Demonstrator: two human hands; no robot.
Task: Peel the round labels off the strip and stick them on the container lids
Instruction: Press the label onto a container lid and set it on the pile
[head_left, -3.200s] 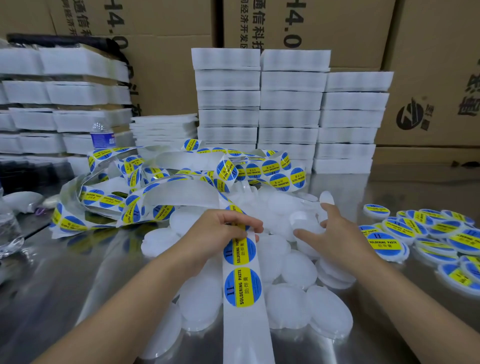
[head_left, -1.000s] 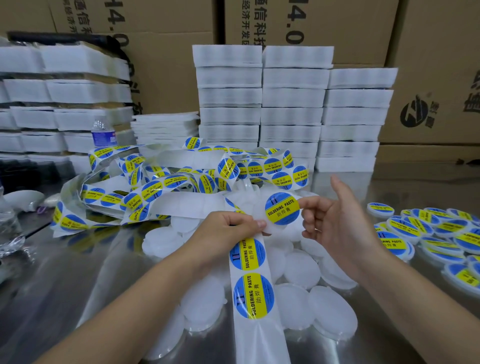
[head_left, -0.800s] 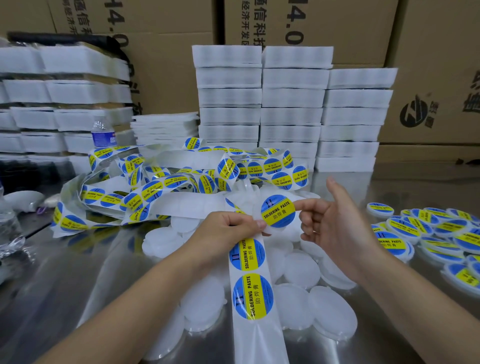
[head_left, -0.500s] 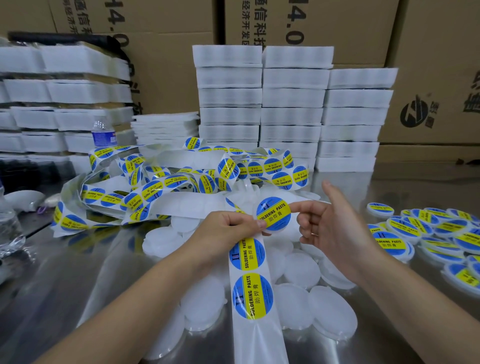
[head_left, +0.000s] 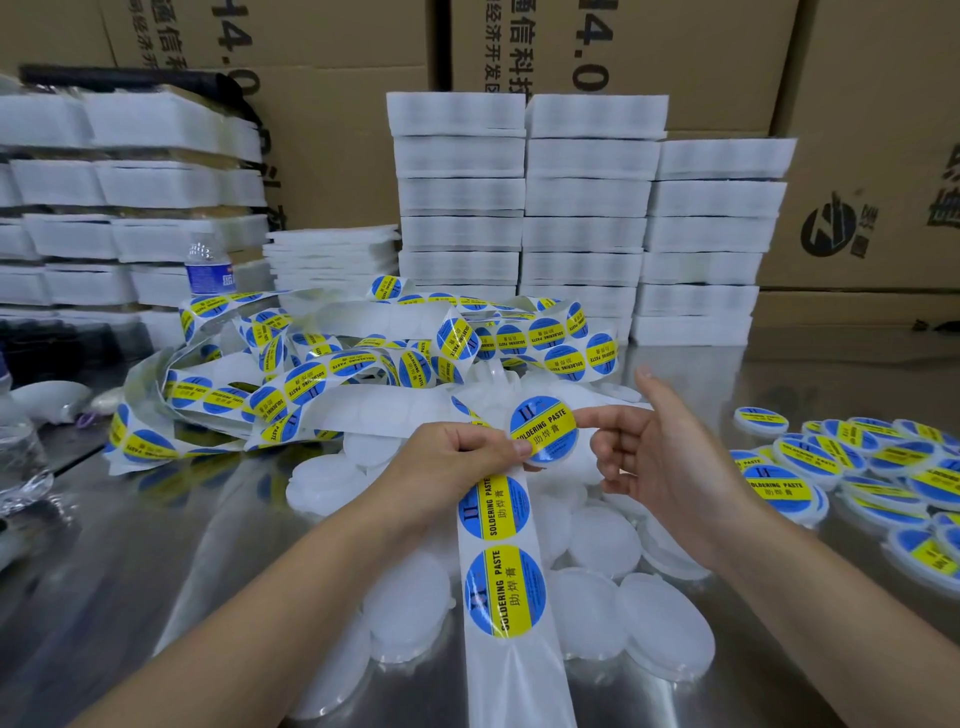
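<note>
The left hand (head_left: 452, 452) pinches the label strip (head_left: 511, 670), the right hand (head_left: 670, 462) lies relaxed with one fingertip on the edge of the peeled soldering-paste label (head_left: 544, 428) poised between them above bare lids (head_left: 602, 540); thin, limp and tacky, it probably wants edge-only handling.

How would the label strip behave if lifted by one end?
Probably floppy: the label strip loops and twists in a heap behind the left hand. Likely light and slick, given its thin glossy backing. It may snag where loops overlap.
</note>
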